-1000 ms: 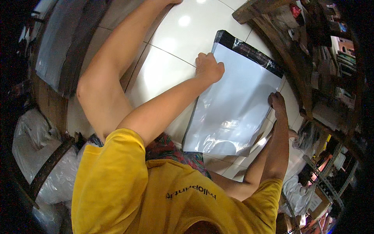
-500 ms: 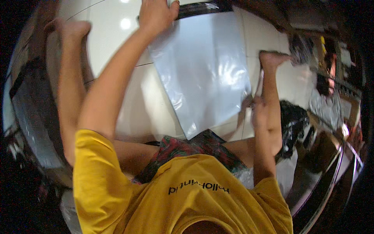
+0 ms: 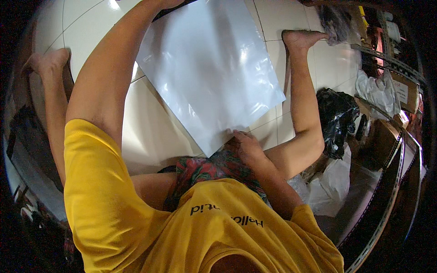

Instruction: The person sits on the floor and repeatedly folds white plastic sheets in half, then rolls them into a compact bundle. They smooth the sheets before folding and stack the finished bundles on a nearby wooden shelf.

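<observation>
Since half a second ago, the bare right hand (image 3: 248,148) has moved from beside the bent right leg (image 3: 302,113) to the near end of the large, flat, glossy pale-blue plastic sheet (image 3: 209,68), while the bare left hand (image 3: 172,3) now shows only partly at the upper edge of the view. Nearest is the yellow cotton T-shirt (image 3: 150,232) with dark lettering, and just beyond it the red-and-green patterned fabric shorts (image 3: 200,173). At the shorts, the right hand's fingers lie over the sheet's near edge; whether they pinch it, I cannot tell. The sheet lies between the spread legs, slanted, one corner pointing at the shorts; that corner sits a little further left than before. To the right, a crumpled white plastic bag (image 3: 334,182) lies near the right knee, with a crumpled shiny black plastic bag (image 3: 337,120) just beyond it. Farther off, a whitish plastic bag (image 3: 378,91) lies beside a brown cardboard box (image 3: 406,93). White floor tiles (image 3: 282,18) stretch beyond the sheet. At its far end, the left hand's grip is cut off, so I cannot tell its state.
</observation>
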`<state>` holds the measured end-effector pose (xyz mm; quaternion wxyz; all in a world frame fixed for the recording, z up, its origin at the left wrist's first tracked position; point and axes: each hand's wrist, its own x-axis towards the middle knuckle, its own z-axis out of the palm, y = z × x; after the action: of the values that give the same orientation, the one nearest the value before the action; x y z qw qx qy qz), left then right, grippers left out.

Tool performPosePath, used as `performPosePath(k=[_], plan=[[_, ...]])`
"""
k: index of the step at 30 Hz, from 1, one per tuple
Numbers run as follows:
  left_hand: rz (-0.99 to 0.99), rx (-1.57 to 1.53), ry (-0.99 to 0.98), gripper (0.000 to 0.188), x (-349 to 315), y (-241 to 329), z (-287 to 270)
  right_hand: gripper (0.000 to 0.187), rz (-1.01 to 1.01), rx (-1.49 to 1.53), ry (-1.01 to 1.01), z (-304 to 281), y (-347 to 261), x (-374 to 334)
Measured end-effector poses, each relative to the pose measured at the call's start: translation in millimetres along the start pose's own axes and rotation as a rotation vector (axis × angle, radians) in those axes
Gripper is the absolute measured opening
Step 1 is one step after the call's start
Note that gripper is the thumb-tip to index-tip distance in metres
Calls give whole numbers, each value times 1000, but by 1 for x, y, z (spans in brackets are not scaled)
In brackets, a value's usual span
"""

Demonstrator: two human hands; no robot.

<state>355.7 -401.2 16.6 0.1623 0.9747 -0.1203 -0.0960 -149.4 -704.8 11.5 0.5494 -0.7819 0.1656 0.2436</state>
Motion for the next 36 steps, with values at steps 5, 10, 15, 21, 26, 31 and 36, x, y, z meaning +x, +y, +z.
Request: performPosePath(k=[5,10,15,21,26,31,36], plan=[[-31,18,20,41,6,0,9,29,131,16,-3,-4,0,-5],[-46,14,11,39,3,1,12,29,168,-1,18,-5,0,-3],[-99,32,28,40,-4,3,10,29,161,-27,29,-6,1,0],[-56,-65,29,58,-12,-20,18,29,132,-211,149,-17,-13,3],[224,-139,465,60,-124,35,-3,40,-276,-704,422,-77,-127,28],[567,-288,12,73,-276,134,44,40,-505,-1158,22,-89,-146,103],[630,-204,-171,79,-350,194,68,46,-513,-1119,-142,-94,-150,115]])
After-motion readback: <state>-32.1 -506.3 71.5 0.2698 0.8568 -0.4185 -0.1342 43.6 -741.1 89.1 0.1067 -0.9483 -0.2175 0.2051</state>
